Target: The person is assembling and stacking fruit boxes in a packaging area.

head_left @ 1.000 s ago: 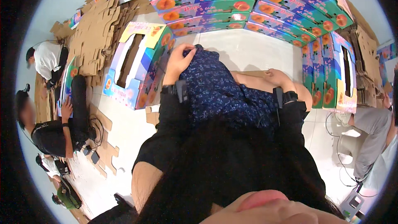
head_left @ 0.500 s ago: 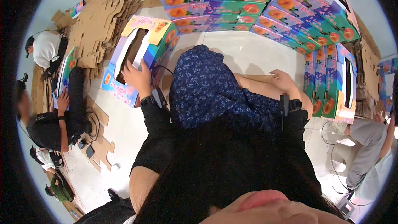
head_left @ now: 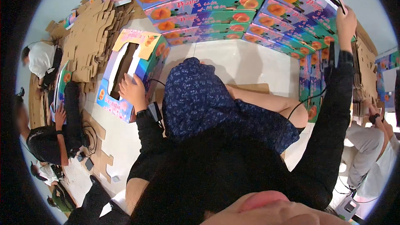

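To my left, a fruit-printed cardboard box (head_left: 146,64) in blue, pink and green stands on the floor with a long opening in its top. My left hand (head_left: 132,91) rests against the near end of that opening, fingers spread. My right arm is stretched out to the far right. There my right hand (head_left: 346,23) grips the edge of a top cardboard box (head_left: 306,0) in the stacked row, beside a raised flap; its fingertips are partly hidden. A dark wrist device sits on each of my forearms.
More printed boxes (head_left: 204,6) are stacked in a wall ahead. Flattened brown cardboard (head_left: 89,37) lies piled at left, and another pile (head_left: 366,62) at right. People sit on both sides, one in black (head_left: 46,141) nearby. Cables (head_left: 93,135) lie on the floor.
My right hand has swung from beside my knee up and out to the stacked boxes at far right. My left hand stays on the box. The view has shifted slightly.
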Demonstrator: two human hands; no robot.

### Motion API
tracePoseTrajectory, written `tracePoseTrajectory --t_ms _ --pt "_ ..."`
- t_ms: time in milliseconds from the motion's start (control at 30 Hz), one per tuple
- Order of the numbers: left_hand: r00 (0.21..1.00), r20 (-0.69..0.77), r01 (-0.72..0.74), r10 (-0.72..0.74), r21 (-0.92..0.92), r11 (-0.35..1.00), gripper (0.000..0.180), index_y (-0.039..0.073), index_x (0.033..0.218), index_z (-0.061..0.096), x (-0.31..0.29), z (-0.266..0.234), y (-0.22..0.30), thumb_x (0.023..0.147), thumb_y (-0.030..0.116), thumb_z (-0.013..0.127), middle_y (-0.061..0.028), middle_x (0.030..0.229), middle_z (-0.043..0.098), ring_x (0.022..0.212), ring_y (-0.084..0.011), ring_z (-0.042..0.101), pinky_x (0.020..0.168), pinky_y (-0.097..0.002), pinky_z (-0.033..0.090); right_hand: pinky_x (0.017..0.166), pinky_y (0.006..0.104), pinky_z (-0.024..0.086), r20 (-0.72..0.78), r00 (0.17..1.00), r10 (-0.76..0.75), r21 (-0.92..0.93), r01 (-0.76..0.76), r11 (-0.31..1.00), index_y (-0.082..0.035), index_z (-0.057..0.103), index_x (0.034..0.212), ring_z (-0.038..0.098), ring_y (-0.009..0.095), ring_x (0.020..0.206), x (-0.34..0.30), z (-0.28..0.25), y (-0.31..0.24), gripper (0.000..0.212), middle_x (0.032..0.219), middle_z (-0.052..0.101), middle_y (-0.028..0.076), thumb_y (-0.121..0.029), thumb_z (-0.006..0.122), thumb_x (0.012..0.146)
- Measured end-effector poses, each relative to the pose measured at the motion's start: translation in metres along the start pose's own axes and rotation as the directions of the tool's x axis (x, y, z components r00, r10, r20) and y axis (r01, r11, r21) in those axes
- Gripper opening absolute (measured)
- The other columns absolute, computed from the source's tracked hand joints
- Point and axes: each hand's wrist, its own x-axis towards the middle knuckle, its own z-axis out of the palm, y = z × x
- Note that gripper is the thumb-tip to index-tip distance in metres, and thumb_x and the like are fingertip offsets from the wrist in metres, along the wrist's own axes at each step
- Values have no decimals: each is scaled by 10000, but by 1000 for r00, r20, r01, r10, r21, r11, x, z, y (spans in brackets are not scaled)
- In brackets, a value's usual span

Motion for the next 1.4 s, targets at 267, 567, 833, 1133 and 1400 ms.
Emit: tracePoseTrajectory --t_ms 267,567,833,1133,1400 --pt "999 -47 -17 17 -2 1000 489 110 1228 600 4 4 1 909 462 482 -149 1127 633 1128 -335 546 965 -562 378 1092 391 303 765 570 -300 313 78 946 -97 399 1416 431 344 1292 31 65 46 671 1359 501 181 -524 461 901" --pt "996 -89 4 -5 -16 1000 482 98 1192 622 5 5 3 867 440 524 -138 1057 641 1076 -321 562 975 -522 366 1065 361 358 752 627 -206 -67 383 921 0 449 1339 506 338 1224 34 -9 -20 1047 1290 544 222 -383 874 463" --pt "991 -130 -11 8 -18 1000 478 103 1196 617 -3 2 -4 868 439 529 -128 1053 641 1065 -316 564 959 -548 368 1083 400 312 727 684 -58 -148 240 959 8 524 1270 391 350 1314 16 -85 -10 889 1331 493 250 -492 789 585" --pt "997 -72 12 -11 14 1000 509 113 1225 609 4 3 -3 885 477 502 -139 1118 640 1124 -318 552 974 -549 376 1038 443 364 564 816 -126 -309 349 885 -30 525 1282 429 394 1272 -62 -245 19 814 1386 430 267 -413 804 619" --pt "992 -123 -15 16 8 1000 465 110 1176 635 0 7 -6 886 453 516 -124 1080 654 1072 -315 578 917 -540 421 991 503 386 329 862 386 -760 -1 650 -99 456 1368 434 432 1212 -117 -277 71 973 1276 499 252 -651 740 618"
